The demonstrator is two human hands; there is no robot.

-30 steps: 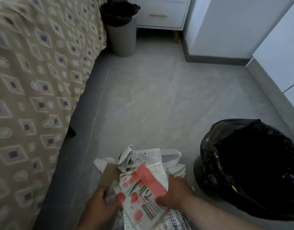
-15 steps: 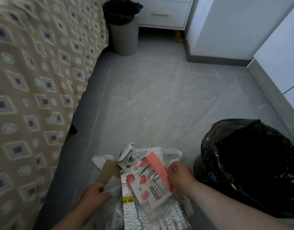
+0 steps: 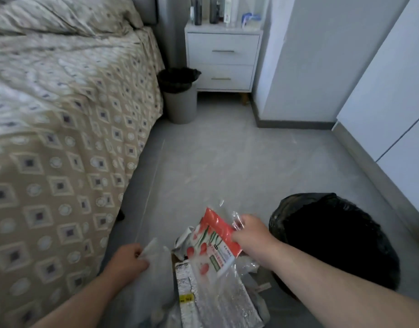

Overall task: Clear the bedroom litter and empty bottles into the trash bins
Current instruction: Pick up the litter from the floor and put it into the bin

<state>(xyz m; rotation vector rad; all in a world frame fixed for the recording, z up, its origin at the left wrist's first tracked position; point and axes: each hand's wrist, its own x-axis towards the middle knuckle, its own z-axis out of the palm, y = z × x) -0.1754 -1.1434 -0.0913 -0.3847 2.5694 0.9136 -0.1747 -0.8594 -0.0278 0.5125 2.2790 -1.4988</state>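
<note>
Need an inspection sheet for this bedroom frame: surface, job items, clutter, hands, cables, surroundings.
Surface: grey tile floor, bare in the middle.
Job's things: red printed packet lifted; foil bag and clear plastic bag below; black-lined bin at right; grey bin by the bed.
Clutter: bottles on the nightstand, blurred.
Grippers: left hand grips the plastic bag; right hand grips the packet.
Cables: nothing seen.
Surroundings: patterned bed, white cabinets.

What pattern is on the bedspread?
The bedspread is tan with repeating pale diamonds and circles, each diamond with a dark centre; seen in the head view.
</note>
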